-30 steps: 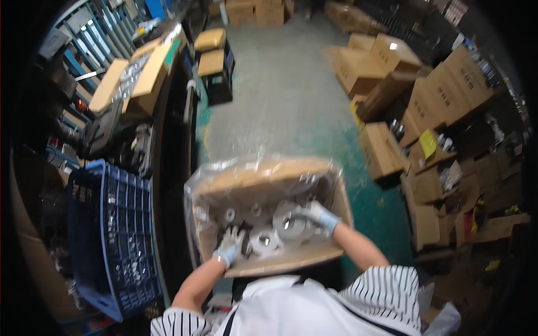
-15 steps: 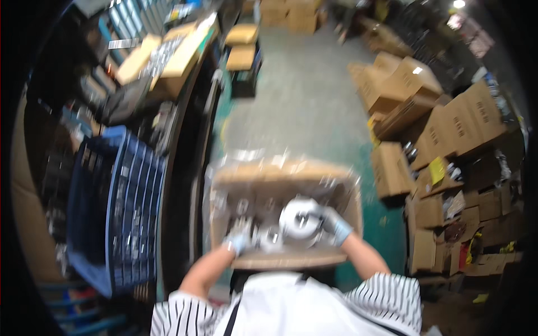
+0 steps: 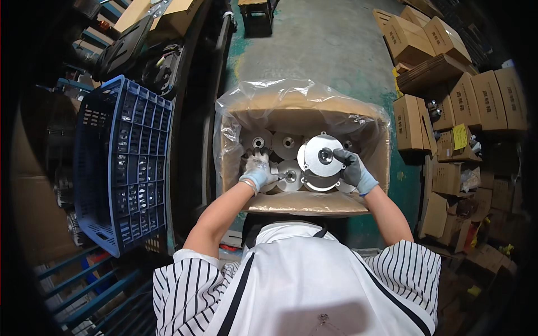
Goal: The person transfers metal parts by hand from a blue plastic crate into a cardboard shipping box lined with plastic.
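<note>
Disc (image 3: 311, 161) partly behind right hand (image 3: 354, 171)

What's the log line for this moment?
Right hand: holding metal disc | Left hand: at other discs, grip unclear | Box: cardboard, plastic-lined | Left: blue crate

A blue crate (image 3: 114, 162) stood at the left, above blue slats (image 3: 92, 274) at the lower left. A carton (image 3: 176, 19) sat at the top left, and a dark stand (image 3: 258, 19) stood on the grey floor (image 3: 314, 56). Cartons (image 3: 412, 39) crowded the right side, a yellow sheet (image 3: 460, 136) among them.
</note>
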Tool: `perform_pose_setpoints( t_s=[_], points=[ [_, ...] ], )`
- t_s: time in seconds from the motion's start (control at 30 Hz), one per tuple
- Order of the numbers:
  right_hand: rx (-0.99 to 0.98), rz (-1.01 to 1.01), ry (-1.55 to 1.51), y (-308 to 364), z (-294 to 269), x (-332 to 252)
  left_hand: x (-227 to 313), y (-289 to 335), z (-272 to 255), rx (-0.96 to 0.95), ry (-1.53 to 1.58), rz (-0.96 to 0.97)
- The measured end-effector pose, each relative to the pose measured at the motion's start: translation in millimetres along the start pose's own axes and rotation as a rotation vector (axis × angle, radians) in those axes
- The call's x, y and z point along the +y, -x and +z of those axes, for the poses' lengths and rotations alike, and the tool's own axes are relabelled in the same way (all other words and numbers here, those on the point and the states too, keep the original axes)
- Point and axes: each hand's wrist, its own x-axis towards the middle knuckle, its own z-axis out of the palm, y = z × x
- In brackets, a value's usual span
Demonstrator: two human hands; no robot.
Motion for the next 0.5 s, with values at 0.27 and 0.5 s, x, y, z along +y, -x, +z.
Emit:
perform_pose_setpoints(
  t_s=[0.27, 0.5],
  points=[
    [-0.127, 0.076, -0.175, -16, 37, 13, -3, 7, 14, 0.025, -0.179, 0.093],
    [-0.180, 0.139, -0.256, -38, 49, 46, -6, 6, 5, -0.038, -0.107, 0.052]
  ],
)
